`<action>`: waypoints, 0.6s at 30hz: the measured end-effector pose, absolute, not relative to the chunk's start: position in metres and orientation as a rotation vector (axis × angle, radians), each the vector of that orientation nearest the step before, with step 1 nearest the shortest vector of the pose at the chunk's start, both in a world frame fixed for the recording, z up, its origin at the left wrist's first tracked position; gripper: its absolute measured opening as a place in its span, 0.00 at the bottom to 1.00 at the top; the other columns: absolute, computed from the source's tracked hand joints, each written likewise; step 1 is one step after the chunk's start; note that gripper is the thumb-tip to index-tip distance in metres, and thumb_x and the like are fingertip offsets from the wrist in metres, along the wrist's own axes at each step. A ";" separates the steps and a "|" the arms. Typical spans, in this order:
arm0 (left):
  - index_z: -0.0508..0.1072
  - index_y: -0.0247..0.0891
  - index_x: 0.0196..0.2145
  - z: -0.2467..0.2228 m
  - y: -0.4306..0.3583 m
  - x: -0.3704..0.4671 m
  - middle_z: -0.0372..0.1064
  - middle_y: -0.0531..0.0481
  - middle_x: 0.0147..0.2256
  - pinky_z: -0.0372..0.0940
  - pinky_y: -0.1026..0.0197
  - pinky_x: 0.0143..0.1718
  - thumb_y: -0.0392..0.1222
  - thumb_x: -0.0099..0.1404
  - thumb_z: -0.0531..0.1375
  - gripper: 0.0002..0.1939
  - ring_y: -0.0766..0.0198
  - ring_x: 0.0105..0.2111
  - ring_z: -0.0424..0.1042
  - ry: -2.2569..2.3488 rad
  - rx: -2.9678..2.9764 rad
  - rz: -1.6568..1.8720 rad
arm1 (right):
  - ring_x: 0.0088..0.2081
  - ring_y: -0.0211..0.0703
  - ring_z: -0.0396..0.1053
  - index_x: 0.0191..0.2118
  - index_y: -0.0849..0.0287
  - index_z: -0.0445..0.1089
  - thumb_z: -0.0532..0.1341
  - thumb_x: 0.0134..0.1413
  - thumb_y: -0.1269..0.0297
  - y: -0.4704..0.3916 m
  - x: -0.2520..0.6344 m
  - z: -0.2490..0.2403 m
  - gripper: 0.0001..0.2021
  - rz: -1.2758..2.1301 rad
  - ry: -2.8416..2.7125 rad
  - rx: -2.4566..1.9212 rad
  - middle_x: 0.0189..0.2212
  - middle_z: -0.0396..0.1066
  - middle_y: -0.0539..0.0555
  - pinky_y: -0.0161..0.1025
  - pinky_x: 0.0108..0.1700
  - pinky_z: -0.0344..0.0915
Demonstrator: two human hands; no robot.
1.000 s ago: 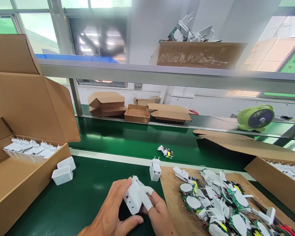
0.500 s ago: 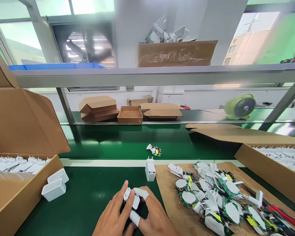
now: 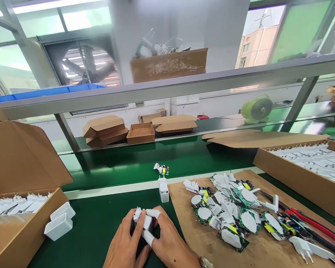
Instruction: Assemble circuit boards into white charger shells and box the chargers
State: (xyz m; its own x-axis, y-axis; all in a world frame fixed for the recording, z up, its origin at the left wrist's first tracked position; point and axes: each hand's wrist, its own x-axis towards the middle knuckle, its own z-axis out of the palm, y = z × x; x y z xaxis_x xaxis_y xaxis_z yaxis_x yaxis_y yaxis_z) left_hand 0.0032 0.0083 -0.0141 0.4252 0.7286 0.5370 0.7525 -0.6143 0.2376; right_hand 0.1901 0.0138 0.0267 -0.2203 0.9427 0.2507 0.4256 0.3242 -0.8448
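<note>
Both my hands grip one white charger (image 3: 143,220) low over the green mat, near the bottom middle. My left hand (image 3: 123,245) wraps its left side with the thumb on top. My right hand (image 3: 167,245), with white finger cots on two fingertips, presses it from the right. Just beyond stands an upright white charger (image 3: 163,189) with its prongs up. A brown board (image 3: 212,249) to the right carries a heap of green circuit boards and white plug parts (image 3: 231,216).
Two empty white shells (image 3: 58,223) lie beside an open carton of white parts (image 3: 13,204) at left. Another carton of white parts (image 3: 309,163) is at right. A small circuit piece (image 3: 162,169) lies on the far belt. Red-handled tool (image 3: 315,223), green fan (image 3: 256,109), flat cartons behind.
My hands closed tighter around the charger and pressed it lower toward the mat. The view tilted and swung, so everything has shifted left and down in frame.
</note>
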 end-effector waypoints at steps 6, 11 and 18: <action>0.46 0.48 0.76 -0.014 0.007 0.003 0.55 0.30 0.67 0.79 0.50 0.45 0.34 0.69 0.57 0.42 0.41 0.58 0.73 -1.412 -2.570 -0.902 | 0.44 0.47 0.68 0.41 0.58 0.66 0.61 0.56 0.79 0.008 0.189 0.024 0.10 0.796 -1.795 -1.240 0.42 0.66 0.53 0.45 0.49 0.68; 0.51 0.50 0.74 -0.011 0.017 -0.007 0.56 0.33 0.66 0.78 0.52 0.48 0.33 0.71 0.56 0.38 0.44 0.60 0.72 -1.272 -2.656 -0.914 | 0.43 0.47 0.68 0.40 0.58 0.65 0.61 0.54 0.80 0.009 0.188 0.026 0.12 0.798 -1.792 -1.267 0.42 0.66 0.53 0.44 0.46 0.68; 0.56 0.56 0.73 -0.007 0.028 -0.018 0.60 0.38 0.65 0.77 0.55 0.50 0.37 0.75 0.55 0.32 0.52 0.55 0.75 -1.225 -2.838 -0.956 | 0.45 0.51 0.70 0.42 0.59 0.68 0.65 0.57 0.73 0.003 0.192 0.035 0.08 0.723 -1.871 -1.284 0.43 0.69 0.57 0.48 0.49 0.71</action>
State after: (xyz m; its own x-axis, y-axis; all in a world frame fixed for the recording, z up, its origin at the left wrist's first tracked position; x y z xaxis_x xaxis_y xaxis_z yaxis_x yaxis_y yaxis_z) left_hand -0.0175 0.0280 -0.0070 0.5397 0.6906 0.4814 0.6350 -0.7094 0.3058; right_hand 0.1923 0.0032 0.0354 -0.2237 0.9395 0.2593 0.5214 0.3402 -0.7826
